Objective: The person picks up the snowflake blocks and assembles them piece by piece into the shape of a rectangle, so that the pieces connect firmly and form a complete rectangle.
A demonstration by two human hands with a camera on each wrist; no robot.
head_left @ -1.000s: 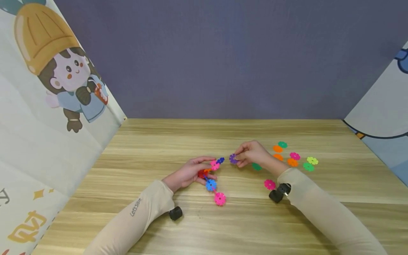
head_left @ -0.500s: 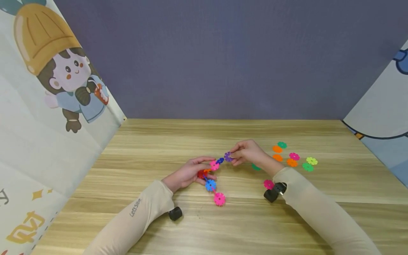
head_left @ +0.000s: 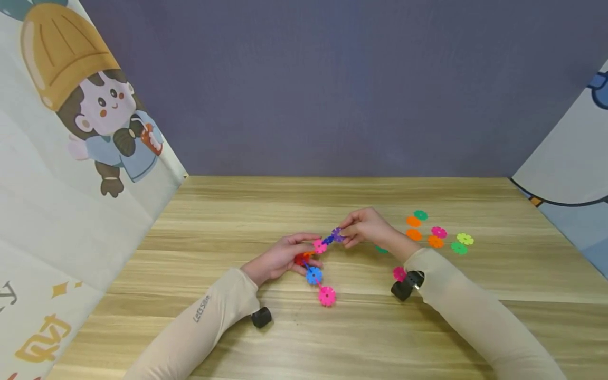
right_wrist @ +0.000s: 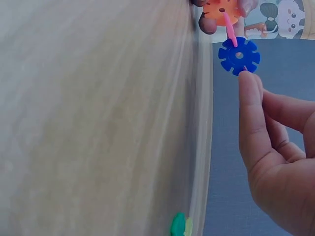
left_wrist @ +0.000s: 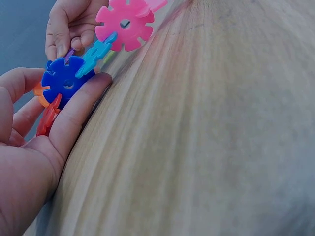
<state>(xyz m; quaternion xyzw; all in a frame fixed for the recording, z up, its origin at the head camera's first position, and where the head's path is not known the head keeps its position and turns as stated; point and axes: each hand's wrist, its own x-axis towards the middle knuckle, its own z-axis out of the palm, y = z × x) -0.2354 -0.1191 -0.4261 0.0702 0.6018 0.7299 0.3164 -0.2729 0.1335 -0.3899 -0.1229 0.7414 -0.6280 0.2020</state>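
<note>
My left hand (head_left: 280,257) grips a chain of notched plastic flower discs around its red disc (head_left: 301,259). From there the chain runs toward me through a light blue disc (head_left: 314,276) to a pink disc (head_left: 326,296). Its other side goes by an orange disc (right_wrist: 221,11) and a second pink disc (head_left: 320,246) to a dark blue disc (right_wrist: 239,55) at the far end. With thumb and fingertips my right hand (head_left: 368,227) pinches a purple disc (head_left: 336,234) right at the dark blue disc's edge. In the right wrist view the fingers mostly hide the purple disc.
Loose discs lie on the wooden table (head_left: 228,211) right of the hands: several orange (head_left: 435,241) and green (head_left: 459,248) ones, a yellow-green disc (head_left: 465,239) and a pink disc (head_left: 439,232). Another pink disc (head_left: 399,273) is by the right wrist camera (head_left: 402,290). A grey-blue panel (head_left: 351,95) stands behind.
My right hand has moved left with the purple disc, from a gap away up to the dark blue disc at the chain's end. The left hand and its chain have stayed in place.
</note>
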